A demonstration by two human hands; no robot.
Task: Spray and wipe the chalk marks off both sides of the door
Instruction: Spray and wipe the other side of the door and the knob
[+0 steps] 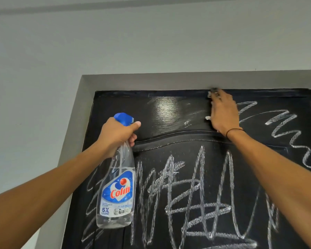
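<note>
A black door [172, 112] fills the lower right, its top panel wet and shiny on the left. White chalk scribbles [192, 193] cover the lower panel, and more chalk marks [284, 123] run across the upper right. My left hand [118, 133] grips the neck of a clear spray bottle [116, 198] with a blue trigger head, held upright in front of the door's left edge. My right hand [223, 114] presses a white cloth [209, 95] flat against the top of the door; only small bits of the cloth show past the fingers.
A grey door frame [86, 97] surrounds the door at the top and left. A pale wall [43, 87] stretches to the left and above, up to the ceiling. A dark band circles my right wrist.
</note>
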